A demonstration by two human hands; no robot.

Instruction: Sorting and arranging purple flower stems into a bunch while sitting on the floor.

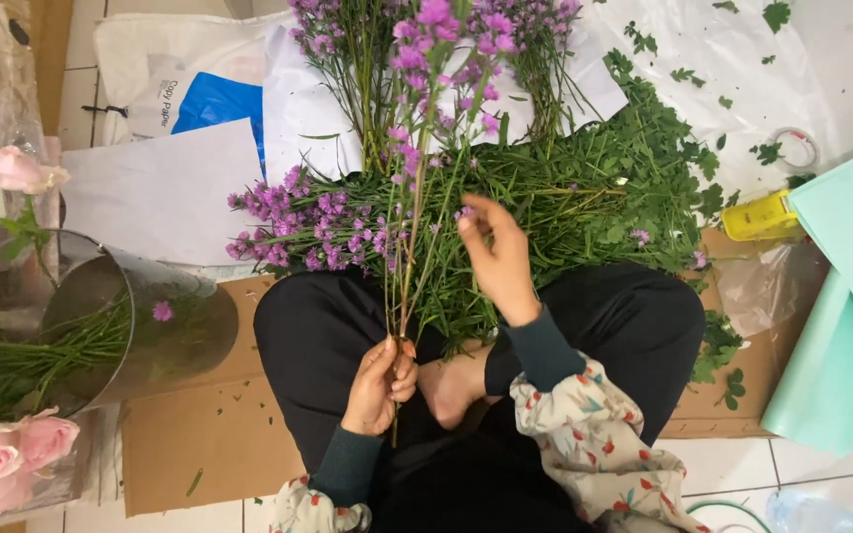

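A white tiled floor [821,39] is carrying everything here. Flattened brown cardboard [204,434] is lying on it, and the other things are lying around that cardboard: a heap of green stems and purple flowers [584,197] is spreading just beyond its far edge, white paper sheets [165,192] are lying past its far left corner, a metal bucket [140,326] is lying tipped over on its left part, and mint-green sheets [841,336] are lying off its right end, beside a yellow tape dispenser [760,217].
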